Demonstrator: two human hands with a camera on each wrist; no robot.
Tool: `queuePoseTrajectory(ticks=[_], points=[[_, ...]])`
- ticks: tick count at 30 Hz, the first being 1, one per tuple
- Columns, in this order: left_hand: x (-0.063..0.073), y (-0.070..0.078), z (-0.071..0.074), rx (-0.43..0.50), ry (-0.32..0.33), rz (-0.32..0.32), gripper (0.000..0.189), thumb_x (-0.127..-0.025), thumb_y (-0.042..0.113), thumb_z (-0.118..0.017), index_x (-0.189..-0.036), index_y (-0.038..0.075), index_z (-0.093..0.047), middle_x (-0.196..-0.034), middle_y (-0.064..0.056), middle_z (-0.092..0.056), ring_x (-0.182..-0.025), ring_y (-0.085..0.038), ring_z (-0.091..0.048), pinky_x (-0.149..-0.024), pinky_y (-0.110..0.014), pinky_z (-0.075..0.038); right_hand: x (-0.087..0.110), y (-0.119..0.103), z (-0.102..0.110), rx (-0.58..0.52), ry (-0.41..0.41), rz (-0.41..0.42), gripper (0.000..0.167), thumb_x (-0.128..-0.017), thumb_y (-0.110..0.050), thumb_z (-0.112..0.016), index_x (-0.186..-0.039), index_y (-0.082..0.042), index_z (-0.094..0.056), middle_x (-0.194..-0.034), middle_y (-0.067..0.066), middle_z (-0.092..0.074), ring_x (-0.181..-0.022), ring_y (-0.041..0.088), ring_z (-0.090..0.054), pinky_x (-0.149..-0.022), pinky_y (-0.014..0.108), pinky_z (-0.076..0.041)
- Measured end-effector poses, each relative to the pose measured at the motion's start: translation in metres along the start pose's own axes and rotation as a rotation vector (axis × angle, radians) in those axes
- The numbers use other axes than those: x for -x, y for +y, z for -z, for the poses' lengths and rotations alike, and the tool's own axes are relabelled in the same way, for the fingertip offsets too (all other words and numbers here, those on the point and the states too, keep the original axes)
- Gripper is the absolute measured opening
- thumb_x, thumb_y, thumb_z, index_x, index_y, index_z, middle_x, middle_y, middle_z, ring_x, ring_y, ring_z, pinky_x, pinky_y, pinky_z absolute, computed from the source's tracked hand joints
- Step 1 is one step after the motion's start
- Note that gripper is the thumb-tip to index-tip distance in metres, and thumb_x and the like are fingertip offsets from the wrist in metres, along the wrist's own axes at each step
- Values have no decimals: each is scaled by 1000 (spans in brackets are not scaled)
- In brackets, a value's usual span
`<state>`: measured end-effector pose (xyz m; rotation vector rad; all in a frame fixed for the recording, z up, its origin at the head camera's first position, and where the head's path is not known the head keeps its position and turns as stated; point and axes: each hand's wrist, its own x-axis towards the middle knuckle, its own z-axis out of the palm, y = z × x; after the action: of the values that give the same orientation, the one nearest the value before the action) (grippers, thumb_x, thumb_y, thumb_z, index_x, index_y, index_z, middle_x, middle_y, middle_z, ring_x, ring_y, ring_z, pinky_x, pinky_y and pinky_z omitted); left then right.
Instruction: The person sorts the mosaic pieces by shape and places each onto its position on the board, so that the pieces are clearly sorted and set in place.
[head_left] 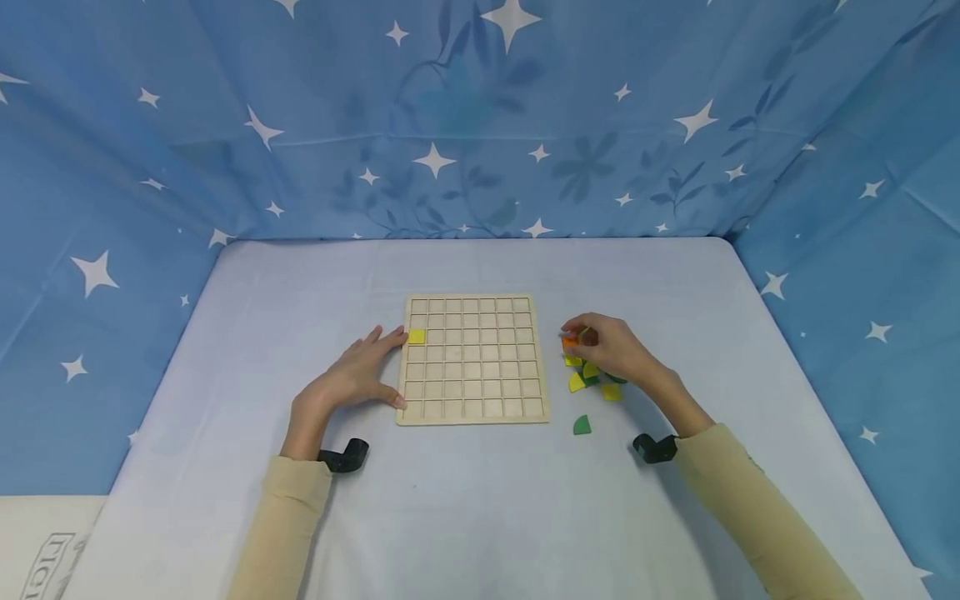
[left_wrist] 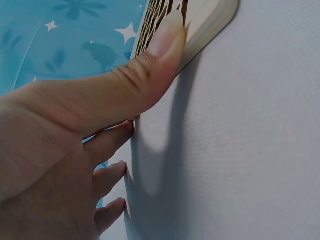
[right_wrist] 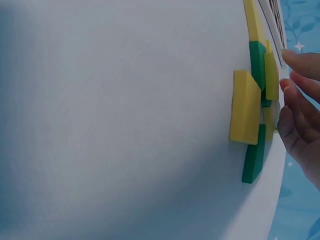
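Note:
A square wooden grid board (head_left: 472,420) lies on the table with one yellow square tile (head_left: 416,337) in a cell at its left edge. My left hand (head_left: 356,371) is spread along that edge, thumb on the near left corner; in the left wrist view the thumb (left_wrist: 167,42) rests on the board's rim. To the right of the board, my right hand (head_left: 611,344) pinches an orange tile (head_left: 570,342) between thumb and fingers, over a small pile of yellow and green pieces. The right wrist view shows these curled fingers (right_wrist: 300,112) beside the pile, the orange tile mostly hidden.
A green quarter-round piece (head_left: 582,425) lies apart, nearer me than the pile. A yellow piece (head_left: 612,392) sits at the pile's near right side. The table wears a white cloth (head_left: 480,517); blue star-patterned curtains (head_left: 480,192) hang at its back and sides.

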<state>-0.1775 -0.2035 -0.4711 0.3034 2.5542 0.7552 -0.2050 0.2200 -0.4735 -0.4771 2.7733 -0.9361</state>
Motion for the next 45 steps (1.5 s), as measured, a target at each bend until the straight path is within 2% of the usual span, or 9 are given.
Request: queuePoseTrajectory(ticks=[9,18,28,41,45], points=[[-1,-2,-1,2,0,-13,117,-68,34,-96,-163,14,-31,-173,-9,-17,-158,-47,-4,-124,-71,-10,0,8,-1,15,-33,5,36,-91,-8,-77,-125,-1,-69,-118,16,-66,-90,24,-61,-79,38,-55],[0,0,0,5,-2,-1,115,-70,31,-95,-163,15,-31,-174,-9,-14,-156,-52,-4,-122,-73,-12,-4,9,-1,13,-76,-50,38,-92,-7,-75,-128,-2,-66,-121,16,-64,-102,30,-60,-93,47,-55],[0,1,0,4,3,-9,115,-69,30,-95,-163,14,-31,-173,-9,-16,-157,-49,-4,-123,-72,-11,-6,8,-4,8,-66,-63,28,-95,-5,-72,-122,0,-71,-111,13,-63,-95,26,-59,-86,38,-54],[1,3,0,3,3,-1,116,-69,29,-96,-163,13,-31,-173,-9,-16,-158,-48,-4,-123,-71,-11,-7,4,-4,-23,-70,-71,18,-96,-11,-73,-112,-6,-67,-101,9,-69,-89,24,-60,-83,37,-55],[0,2,0,7,2,-1,116,-68,31,-96,-163,14,-31,-173,-9,-16,-157,-50,-4,-122,-73,-12,-7,5,-3,-47,-61,-38,15,-98,-10,-69,-113,-6,-69,-103,9,-73,-89,23,-63,-84,38,-58]])
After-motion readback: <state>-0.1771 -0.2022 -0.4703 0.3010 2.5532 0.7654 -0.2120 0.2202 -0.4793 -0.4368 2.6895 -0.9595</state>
